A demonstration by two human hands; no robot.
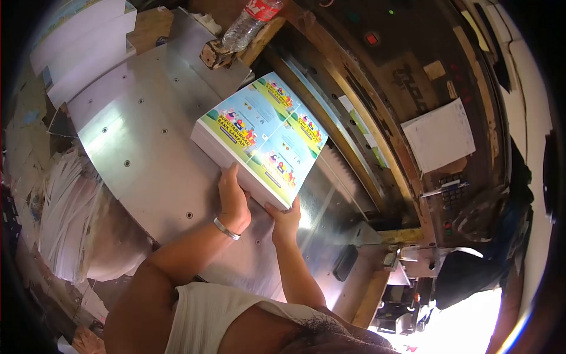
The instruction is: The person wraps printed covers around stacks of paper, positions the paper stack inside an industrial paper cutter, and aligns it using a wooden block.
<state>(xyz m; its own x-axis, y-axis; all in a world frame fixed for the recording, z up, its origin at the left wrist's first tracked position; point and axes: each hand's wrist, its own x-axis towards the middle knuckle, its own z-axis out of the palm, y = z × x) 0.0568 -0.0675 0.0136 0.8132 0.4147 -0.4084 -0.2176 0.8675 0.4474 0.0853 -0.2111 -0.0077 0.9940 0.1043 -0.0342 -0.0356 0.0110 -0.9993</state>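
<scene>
A thick stack of printed sheets (265, 138) lies on the metal table, its top showing repeated colourful cartoon covers that read "Buku Tabungan Bank Sampah". Against the stack's near long side is my left hand (233, 197), with a metal bracelet at the wrist; its fingers are bent at the stack's edge and partly hidden. My right hand (285, 219) grips the near right corner, thumb on the side and a finger around the end. The far edge of the stack sits close to the machine's slotted bar (336, 112).
The metal table (147, 171) has small round holes. A plastic bottle (250, 26) stands on a wooden block (215, 56) at the back. Paper stacks (88, 47) are at upper left, paper strips (68, 218) at left. A dark oblong object (345, 262) lies at lower right.
</scene>
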